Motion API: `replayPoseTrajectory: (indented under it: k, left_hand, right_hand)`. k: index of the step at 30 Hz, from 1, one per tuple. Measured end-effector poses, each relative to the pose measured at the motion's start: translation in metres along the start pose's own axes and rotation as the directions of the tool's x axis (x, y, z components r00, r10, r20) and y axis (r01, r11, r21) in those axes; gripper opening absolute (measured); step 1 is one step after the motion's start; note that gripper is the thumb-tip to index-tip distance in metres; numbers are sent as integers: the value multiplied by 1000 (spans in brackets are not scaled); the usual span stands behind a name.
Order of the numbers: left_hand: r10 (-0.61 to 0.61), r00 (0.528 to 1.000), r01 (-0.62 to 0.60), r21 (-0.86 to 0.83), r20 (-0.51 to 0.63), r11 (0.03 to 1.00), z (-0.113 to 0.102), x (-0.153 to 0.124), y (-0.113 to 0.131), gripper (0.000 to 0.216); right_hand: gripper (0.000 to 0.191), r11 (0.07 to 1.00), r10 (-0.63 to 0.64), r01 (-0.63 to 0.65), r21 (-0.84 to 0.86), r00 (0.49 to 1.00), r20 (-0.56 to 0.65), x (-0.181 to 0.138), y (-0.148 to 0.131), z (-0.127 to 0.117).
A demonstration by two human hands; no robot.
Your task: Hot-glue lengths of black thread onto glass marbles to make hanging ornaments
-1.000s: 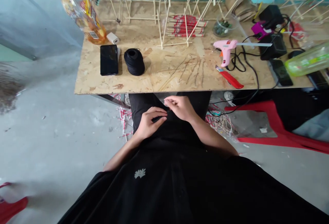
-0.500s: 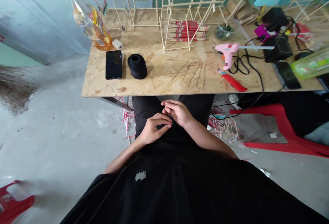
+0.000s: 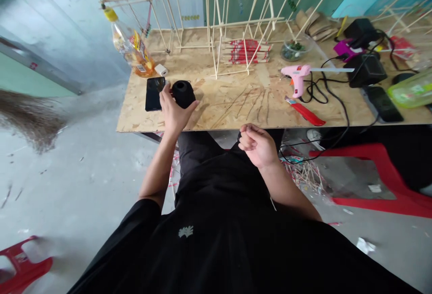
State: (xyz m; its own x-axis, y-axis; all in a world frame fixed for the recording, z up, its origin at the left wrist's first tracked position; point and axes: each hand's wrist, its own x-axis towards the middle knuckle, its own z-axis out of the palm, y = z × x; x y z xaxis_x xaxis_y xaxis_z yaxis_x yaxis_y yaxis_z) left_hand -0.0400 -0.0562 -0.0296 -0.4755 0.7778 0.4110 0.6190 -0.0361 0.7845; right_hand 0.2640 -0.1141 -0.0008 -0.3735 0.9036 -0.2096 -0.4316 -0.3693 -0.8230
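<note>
My left hand (image 3: 173,111) reaches onto the chipboard table (image 3: 216,105) and curls around the near side of a black spool of thread (image 3: 184,93), touching it. A black phone (image 3: 154,93) lies just left of the spool. My right hand (image 3: 258,143) hovers below the table edge over my lap, its fingers curled in a loose fist; whether anything is pinched in them I cannot make out. Thin dark sticks (image 3: 251,100) lie scattered on the table between the two hands.
A frame of thin wooden sticks (image 3: 236,19) stands at the back. A pink glue gun (image 3: 297,74), a red cutter (image 3: 305,110), cables, a black box (image 3: 367,70), a second phone (image 3: 383,103) and bottles (image 3: 133,48) sit on the table. Red plastic stools (image 3: 374,172) stand on the floor.
My left hand left my lap and rose to the spool on the table. My right hand lifted slightly and curled shut. The camera view tilted upward.
</note>
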Motion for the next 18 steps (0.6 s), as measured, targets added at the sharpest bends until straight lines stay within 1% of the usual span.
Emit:
replayPoseTrajectory:
  k: [2,4,5,7,9,10,12,14,16,18]
  left_hand:
    - [-12,1000,12,4,1,1000,13,16,-9,117]
    - [-18,1000,18,-24,13,1000,18,21,-15,112]
    - [-8,999,10,-52,38,999,18,21,-18,110]
    - [39,992,-22,-137,124,990,14,18,-20,106]
    - [97,973,-50,-218,207,975,9,14,-22,110]
    - [104,969,-49,-235,226,971,8,12,-22,117]
    - [59,978,-16,-206,202,978,7,8,-21,129]
    - [-1,991,22,-154,134,988,9,5,-19,130]
    - [11,994,4,-143,106,990,10,2,-15,121]
    - [61,993,-47,-139,101,989,10,1,-12,122]
  right_hand:
    - [36,999,-44,44,-15,999,-3,-2,-12,-2]
    - [36,996,-86,85,-35,996,-11,-5,-24,-6]
    - [35,993,-108,107,-44,994,-17,-6,-30,-8]
    - [33,985,-163,161,-55,986,-28,-8,-41,-14]
    - [31,973,-224,222,-62,974,-39,-10,-51,-23]
    - [30,967,-251,248,-64,967,-46,-11,-56,-27]
    - [28,955,-292,287,-72,954,-64,-13,-64,-36]
    - [27,941,-332,325,-89,940,-81,-16,-72,-45]
    - [26,925,-374,363,-115,923,-91,-19,-78,-52]
    - [25,913,-400,387,-133,911,-98,-23,-84,-59]
